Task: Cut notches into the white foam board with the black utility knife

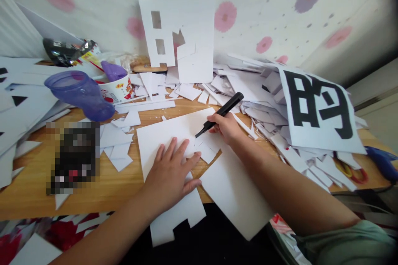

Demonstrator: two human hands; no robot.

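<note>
My left hand [172,172] lies flat with fingers spread on a white board [155,132], pressing it to the table. My right hand [225,126] is closed around a slim black craft knife [222,112]. The knife's tip touches the board just ahead of my left fingertips, by cut lines in its surface. Notched edges of the board hang over the table's front edge, and part of it is hidden under my left hand. Beneath my right forearm a wide white piece [239,194] also juts past the edge.
A cut-out white board [195,29] leans on the wall. White offcuts [261,107] are heaped at the right, under a sheet with a black printed character [320,107]. Left are a purple cup [77,95], a paper tub [120,89] and a pixelated dark object [76,155]. Scissors [351,172] lie far right.
</note>
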